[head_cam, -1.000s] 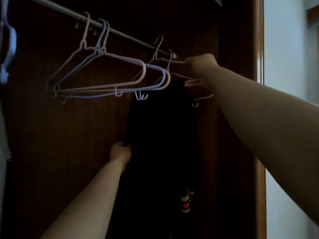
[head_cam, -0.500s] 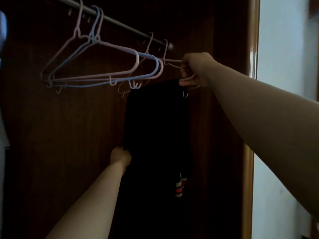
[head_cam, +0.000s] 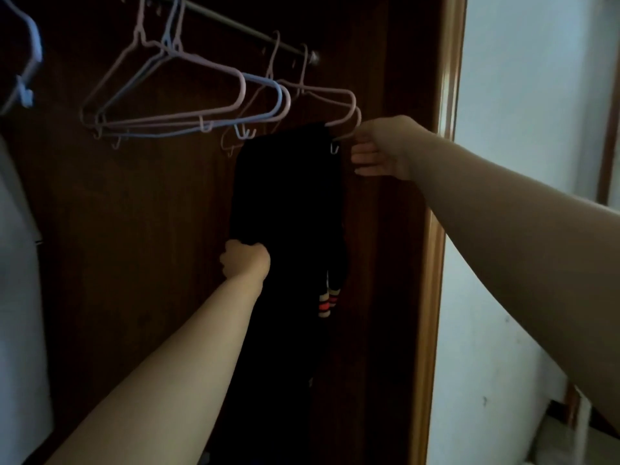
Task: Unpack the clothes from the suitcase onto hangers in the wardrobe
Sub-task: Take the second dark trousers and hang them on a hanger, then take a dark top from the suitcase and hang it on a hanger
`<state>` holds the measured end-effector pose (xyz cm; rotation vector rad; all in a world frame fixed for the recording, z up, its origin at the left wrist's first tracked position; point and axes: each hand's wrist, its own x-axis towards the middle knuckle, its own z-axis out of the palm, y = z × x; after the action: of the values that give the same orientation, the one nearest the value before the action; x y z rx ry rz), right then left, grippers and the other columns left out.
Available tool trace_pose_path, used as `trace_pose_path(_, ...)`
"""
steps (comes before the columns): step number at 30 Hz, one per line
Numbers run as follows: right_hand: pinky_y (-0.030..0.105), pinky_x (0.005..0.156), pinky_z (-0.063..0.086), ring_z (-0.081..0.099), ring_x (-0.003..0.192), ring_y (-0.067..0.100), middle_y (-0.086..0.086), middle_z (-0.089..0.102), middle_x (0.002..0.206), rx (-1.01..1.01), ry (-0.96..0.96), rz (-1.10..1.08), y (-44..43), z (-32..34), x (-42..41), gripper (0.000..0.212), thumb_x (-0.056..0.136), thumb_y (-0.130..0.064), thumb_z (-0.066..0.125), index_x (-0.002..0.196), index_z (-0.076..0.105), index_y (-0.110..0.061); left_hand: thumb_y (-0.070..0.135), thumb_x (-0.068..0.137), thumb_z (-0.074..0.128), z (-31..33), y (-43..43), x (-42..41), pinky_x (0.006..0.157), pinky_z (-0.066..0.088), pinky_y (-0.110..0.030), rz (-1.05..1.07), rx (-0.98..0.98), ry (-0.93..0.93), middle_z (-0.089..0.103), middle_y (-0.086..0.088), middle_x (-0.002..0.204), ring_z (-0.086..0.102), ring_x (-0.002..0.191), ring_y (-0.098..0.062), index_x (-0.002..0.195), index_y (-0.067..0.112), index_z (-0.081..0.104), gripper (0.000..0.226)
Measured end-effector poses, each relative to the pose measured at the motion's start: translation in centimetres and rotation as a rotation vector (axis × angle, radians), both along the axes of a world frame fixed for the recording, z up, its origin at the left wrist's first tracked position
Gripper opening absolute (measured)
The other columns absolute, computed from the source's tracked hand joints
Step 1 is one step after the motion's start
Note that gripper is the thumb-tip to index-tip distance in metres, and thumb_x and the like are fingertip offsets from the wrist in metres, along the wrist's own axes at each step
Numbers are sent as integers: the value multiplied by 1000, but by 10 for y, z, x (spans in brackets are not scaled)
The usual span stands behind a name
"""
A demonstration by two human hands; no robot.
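A black garment with a striped cuff hangs over a pink hanger on the wardrobe rail. My left hand grips the garment's left edge about halfway down. My right hand is just right of the hanger's end, fingers loose and straight, holding nothing. The suitcase is out of view.
Several empty pink and blue hangers hang on the rail to the left. A pale garment hangs at the far left. The wardrobe's wooden frame and a white wall stand at the right.
My right hand has let go of the pink hanger and dropped slightly below its end. The hanger now hangs on the rail by itself. My left hand keeps its grip on the garment.
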<state>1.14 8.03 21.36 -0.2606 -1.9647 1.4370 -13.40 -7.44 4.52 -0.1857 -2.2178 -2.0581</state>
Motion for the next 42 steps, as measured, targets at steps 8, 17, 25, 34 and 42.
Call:
trace_pose_path(8, 37, 72, 59, 64, 79, 20, 11, 63, 91, -52, -93, -35, 15, -68, 88, 15, 92, -17, 56, 97, 59, -4, 16, 93, 46, -15, 33, 122, 71, 50, -27, -126, 180, 100, 63, -5, 105, 60, 84, -16, 123, 12, 55, 31)
trace_pose_path(17, 40, 80, 58, 65, 73, 21, 12, 63, 87, -150, -246, -125, 60, -170, 225, 13, 89, -8, 54, 99, 61, -2, 10, 93, 45, -79, 81, 272, 71, 48, -28, -305, 204, -23, 59, 2, 85, 57, 77, -13, 107, 16, 56, 18)
trace_pose_path(25, 38, 73, 57, 65, 71, 21, 11, 63, 87, -345, -399, -241, 124, -299, 355, 10, 90, -9, 57, 96, 60, -2, 11, 93, 45, -184, 131, 388, 67, 44, -24, -433, 137, -233, 62, 0, 92, 57, 82, -14, 95, 17, 55, 12)
trace_pose_path(34, 40, 80, 52, 60, 71, 18, 9, 61, 85, -588, -598, -447, 173, -462, 477, 12, 94, -9, 52, 86, 60, -4, 13, 94, 43, -328, 182, 472, 79, 48, -31, -506, -150, -473, 64, -2, 88, 60, 80, -17, 90, 17, 57, 15)
trace_pose_path(42, 34, 68, 56, 62, 70, 19, 12, 64, 85, -839, -772, -642, 193, -636, 546, 11, 94, -9, 56, 96, 62, 0, 14, 97, 41, -484, 210, 514, 71, 45, -28, -626, -393, -654, 62, 1, 86, 58, 80, -16, 98, 15, 56, 15)
